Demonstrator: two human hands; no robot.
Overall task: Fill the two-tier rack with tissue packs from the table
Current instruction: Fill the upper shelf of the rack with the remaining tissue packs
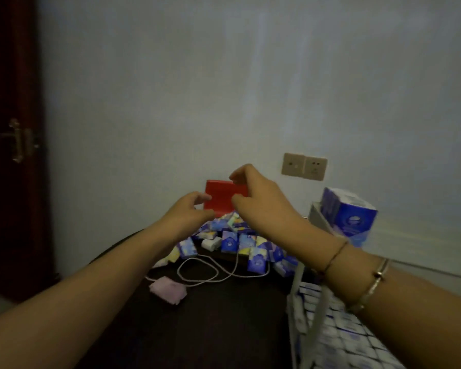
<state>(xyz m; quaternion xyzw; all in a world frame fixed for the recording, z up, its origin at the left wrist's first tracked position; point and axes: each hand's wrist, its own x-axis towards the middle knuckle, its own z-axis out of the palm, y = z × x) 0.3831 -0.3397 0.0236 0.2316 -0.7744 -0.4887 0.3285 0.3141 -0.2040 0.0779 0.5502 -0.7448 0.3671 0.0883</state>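
Both arms are stretched forward over a dark surface (224, 328) set against a pale wall (224, 89). The left hand (190, 211) and the right hand (256, 198) are raised side by side in front of a red box (220, 194) that stands at the back of the surface by the wall. The fingers (197, 197) of the left hand are loosely curled just at the box's left edge; whether the box is actually touched cannot be told. On the right hand the thumb and fingers are parted in a wide C around the box's upper right corner, and nothing is seen to be pinched between them. No tissue pack is held by either hand.

A heap of tissue packs (240, 241), mostly blue and white, is piled on the surface directly below and beyond the hands, well under the fingers. A white cable (205, 272) is looped in front of the heap, and a small lilac pack (168, 288) lies beside it, nearer the person.

The rack (317, 310), white-framed, stands at the right of the surface beneath the right forearm; rows of packs are seen in its lower tier. A blue wrapped bundle (349, 214) sits at its top. Two wall sockets (304, 166) are mounted above, and a dark door (11, 129) is seen at far left.
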